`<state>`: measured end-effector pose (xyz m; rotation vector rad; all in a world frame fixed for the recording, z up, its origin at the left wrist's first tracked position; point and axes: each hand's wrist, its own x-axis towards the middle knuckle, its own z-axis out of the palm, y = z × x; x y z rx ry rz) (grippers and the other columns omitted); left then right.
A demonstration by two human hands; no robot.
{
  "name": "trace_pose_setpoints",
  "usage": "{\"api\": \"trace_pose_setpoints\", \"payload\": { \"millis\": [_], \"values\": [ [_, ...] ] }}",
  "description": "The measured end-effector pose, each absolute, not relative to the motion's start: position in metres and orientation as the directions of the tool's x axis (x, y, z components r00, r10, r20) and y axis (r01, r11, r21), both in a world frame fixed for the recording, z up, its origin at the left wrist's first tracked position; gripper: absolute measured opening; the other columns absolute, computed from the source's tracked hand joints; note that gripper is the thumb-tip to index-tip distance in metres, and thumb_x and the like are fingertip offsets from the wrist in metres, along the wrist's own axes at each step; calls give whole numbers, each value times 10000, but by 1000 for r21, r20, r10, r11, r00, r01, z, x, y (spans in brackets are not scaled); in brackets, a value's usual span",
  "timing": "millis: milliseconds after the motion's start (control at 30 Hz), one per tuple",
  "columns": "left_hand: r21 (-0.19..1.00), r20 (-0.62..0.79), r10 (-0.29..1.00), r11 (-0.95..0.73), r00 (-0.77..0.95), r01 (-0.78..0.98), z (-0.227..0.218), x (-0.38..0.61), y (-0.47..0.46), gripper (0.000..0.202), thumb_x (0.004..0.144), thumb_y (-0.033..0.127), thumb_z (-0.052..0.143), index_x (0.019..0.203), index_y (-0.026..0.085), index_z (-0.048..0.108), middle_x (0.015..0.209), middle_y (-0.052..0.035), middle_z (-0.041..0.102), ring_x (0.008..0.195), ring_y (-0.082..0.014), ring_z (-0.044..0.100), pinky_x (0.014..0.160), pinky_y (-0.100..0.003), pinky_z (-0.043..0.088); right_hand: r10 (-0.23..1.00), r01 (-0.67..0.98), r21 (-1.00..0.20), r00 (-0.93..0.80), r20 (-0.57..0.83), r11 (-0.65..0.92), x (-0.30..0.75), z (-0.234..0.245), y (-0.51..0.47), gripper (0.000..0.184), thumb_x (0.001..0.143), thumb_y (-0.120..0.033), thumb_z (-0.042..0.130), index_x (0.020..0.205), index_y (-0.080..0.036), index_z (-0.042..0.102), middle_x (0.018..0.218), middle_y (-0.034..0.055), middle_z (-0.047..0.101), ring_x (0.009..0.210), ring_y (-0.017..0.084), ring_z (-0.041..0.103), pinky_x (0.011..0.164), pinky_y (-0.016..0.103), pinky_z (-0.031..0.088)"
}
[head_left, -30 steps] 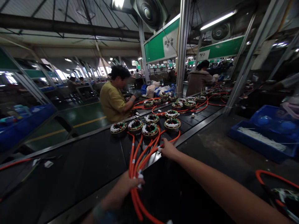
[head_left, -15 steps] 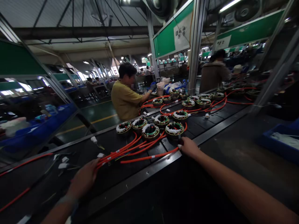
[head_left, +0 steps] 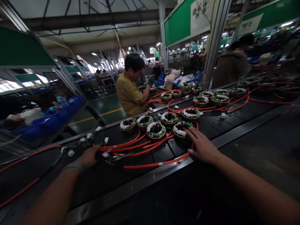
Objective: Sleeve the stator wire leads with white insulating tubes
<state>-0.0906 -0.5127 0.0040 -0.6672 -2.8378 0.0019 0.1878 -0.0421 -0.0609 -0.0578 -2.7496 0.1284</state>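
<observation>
My left hand is closed at the left ends of a bundle of orange cables, with its fingertips partly hidden. White connectors on thin wires lie beside it. At the right, my right hand has its fingers stretched out over the rim of the nearest motor stator, thumb apart and low near an orange cable. This stator is a ring with white-wrapped windings and green parts inside. Several similar stators, among them one just to its left, stand close by, trailing orange cables.
A metal rail edges the dark bench on my side. More stators and cables spread to the far right. Across the bench sits a co-worker in a yellow shirt. Blue bins stand at left; a metal post rises behind the bench.
My right hand has risen from beside the nearest stator onto its rim, its fingers now extended. My left hand has moved slightly up along the bench by the cable ends. The view has shifted.
</observation>
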Motion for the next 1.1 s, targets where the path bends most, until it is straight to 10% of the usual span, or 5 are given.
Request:
{"api": "trace_pose_setpoints", "payload": {
  "millis": [200,500,767,900,1100],
  "values": [
    [-6,192,314,948,-930,319,-15,-57,-515,495,768,274,434,1209,65,516,1182,-172,609,1060,-295,592,893,-410,468,-82,-116,-62,-914,397,991,182,-71,-47,882,650,-290,641,1424,-195,230,1486,165,174,1342,342,214,1052,481,263],
    [-23,173,602,794,-780,608,-35,-15,-418,454,883,429,428,1254,183,516,1241,-88,583,1143,-225,518,1001,-390,357,363,363,-102,-782,507,926,127,-87,-99,561,688,-345,627,1190,-163,457,1180,179,488,1127,348,391,968,513,249],
    [-61,256,636,763,-728,644,-30,0,-410,411,911,376,406,1267,190,492,1330,-98,507,1232,-232,435,1077,-467,224,138,120,-69,-887,440,990,148,-78,-87,804,641,-345,656,1356,-187,326,1319,144,431,1210,317,355,1011,458,217],
    [-102,263,598,798,-757,594,-19,-4,-398,477,896,419,423,1309,183,442,1369,-120,464,1237,-259,430,1062,-484,237,250,241,-77,-857,451,967,142,-75,-100,677,697,-328,628,1311,-177,385,1268,157,472,1185,317,374,992,461,235],
    [-133,161,467,883,-869,450,-29,-14,-430,449,888,459,376,920,116,664,881,-149,697,825,-288,644,761,-413,470,344,338,-98,-822,453,936,130,-79,-108,682,675,-357,654,1278,-164,401,1236,173,479,1176,339,375,992,495,224]
  ]
}}
